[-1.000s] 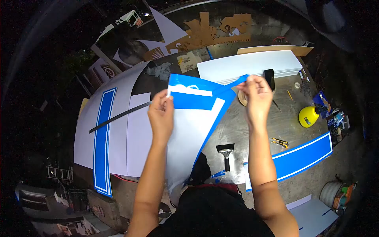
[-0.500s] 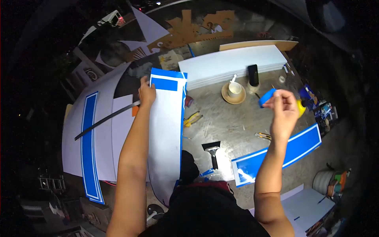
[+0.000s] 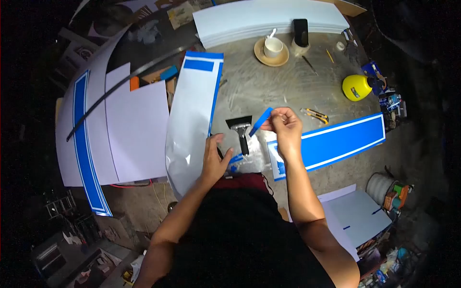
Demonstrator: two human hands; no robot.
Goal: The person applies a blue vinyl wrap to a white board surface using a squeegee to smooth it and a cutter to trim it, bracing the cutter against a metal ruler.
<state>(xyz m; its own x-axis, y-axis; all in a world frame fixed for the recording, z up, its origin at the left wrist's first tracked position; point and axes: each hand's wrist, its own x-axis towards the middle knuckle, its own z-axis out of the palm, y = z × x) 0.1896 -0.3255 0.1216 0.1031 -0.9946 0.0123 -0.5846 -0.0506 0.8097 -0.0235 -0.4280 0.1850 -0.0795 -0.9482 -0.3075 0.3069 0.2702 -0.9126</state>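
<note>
A small blue strip [image 3: 261,121] is pinched between the thumb and fingers of my right hand [image 3: 286,129], above the metal table. My left hand [image 3: 215,161] has its fingers apart, beside the lower right edge of a long white sheet [image 3: 189,105] with blue borders. Between my hands lies a squeegee [image 3: 244,137] with a dark blade. Blue scraps [image 3: 235,159] lie close to my left fingertips. To the right, a blue panel with a white outline [image 3: 331,146] rests on the table, and a yellow cutter [image 3: 315,115] lies above it.
A cup [image 3: 273,47] on a saucer, a phone [image 3: 300,32] and a yellow bottle [image 3: 356,88] stand on the far side of the table [image 3: 269,91]. White sheets [image 3: 269,21] are stacked behind. At left, a black strip [image 3: 113,91] crosses large white boards [image 3: 137,134].
My left hand has left the top of the white sheet and come down beside its lower edge. My right hand has moved left and nearer with the blue strip. The view has shifted.
</note>
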